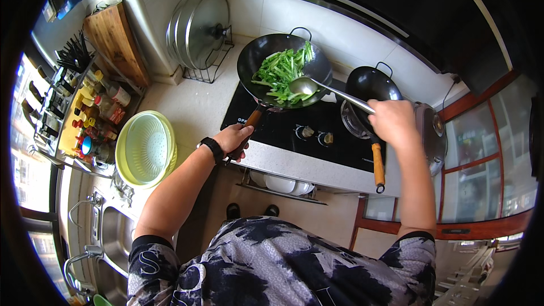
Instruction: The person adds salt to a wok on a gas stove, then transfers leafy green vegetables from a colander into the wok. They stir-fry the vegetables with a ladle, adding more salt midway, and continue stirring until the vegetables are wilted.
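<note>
My left hand (233, 141) is closed round the wooden handle (253, 120) of a large black wok (250, 61), which sits on the left side of the gas hob. Chopped leafy greens (280, 70) lie in the wok, heaped towards its left and middle. In my right hand (393, 121) is the long handle of a metal ladle (304, 87). The ladle's bowl rests low among the greens, near the wok's front right. A black band is on my left wrist.
A smaller wok (372, 85) with a wooden handle stands on the right burner of the black hob (280, 129). Glass lids (208, 29) stand in a rack behind left. Nested colanders (146, 148) sit left, beside bottles (112, 110). Below the counter, a drawer with dishes (280, 183) is partly open.
</note>
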`<state>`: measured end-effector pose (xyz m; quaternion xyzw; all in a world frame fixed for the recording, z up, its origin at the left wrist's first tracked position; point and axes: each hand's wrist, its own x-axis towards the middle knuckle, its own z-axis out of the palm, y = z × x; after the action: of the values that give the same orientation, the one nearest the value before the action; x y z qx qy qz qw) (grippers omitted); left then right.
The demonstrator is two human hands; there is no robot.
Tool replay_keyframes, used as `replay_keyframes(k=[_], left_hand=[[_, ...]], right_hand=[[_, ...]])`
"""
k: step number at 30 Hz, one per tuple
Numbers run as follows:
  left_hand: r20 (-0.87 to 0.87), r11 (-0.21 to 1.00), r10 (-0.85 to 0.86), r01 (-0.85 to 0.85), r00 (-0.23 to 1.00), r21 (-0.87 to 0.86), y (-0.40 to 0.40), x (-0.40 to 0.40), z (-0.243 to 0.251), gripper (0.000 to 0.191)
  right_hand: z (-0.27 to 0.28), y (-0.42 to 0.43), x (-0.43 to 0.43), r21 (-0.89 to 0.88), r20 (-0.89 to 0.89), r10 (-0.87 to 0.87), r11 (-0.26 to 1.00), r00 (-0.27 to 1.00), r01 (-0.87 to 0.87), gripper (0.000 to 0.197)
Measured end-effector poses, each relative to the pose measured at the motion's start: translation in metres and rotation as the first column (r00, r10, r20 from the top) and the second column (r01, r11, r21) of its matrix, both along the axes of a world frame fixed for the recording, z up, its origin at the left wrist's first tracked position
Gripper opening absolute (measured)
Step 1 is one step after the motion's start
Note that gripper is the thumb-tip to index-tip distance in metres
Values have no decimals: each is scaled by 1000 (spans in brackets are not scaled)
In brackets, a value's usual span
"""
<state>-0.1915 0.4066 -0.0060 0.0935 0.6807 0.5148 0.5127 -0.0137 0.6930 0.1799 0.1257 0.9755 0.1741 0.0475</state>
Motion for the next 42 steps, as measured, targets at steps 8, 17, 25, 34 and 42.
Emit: replay_keyframes(k=[8, 17, 25, 34, 42], left_hand=[[-5, 1000, -12, 12, 1000, -3, 4, -2, -2, 33], [-22, 1000, -24, 24, 999, -6, 4, 0, -1, 34], [-13, 1000, -7, 7, 1000, 8, 2, 0, -5, 35], [-1, 1000, -6, 6, 1000, 23, 3, 1, -4, 36], [-20, 1000, -25, 24, 1000, -12, 7, 0, 0, 36]], right_hand=[[-72, 29, -33, -408, 163, -164, 887, 973, 217, 26], [-69, 35, -47, -206, -142, -238, 956, 961, 206, 24], [-81, 16, -51, -267, -134, -96, 962, 986, 57, 22], [-108, 15, -61, -342, -61, -223, 921, 973, 190, 26], [-110, 52, -85, -575, -225, -312, 807, 923, 132, 23]])
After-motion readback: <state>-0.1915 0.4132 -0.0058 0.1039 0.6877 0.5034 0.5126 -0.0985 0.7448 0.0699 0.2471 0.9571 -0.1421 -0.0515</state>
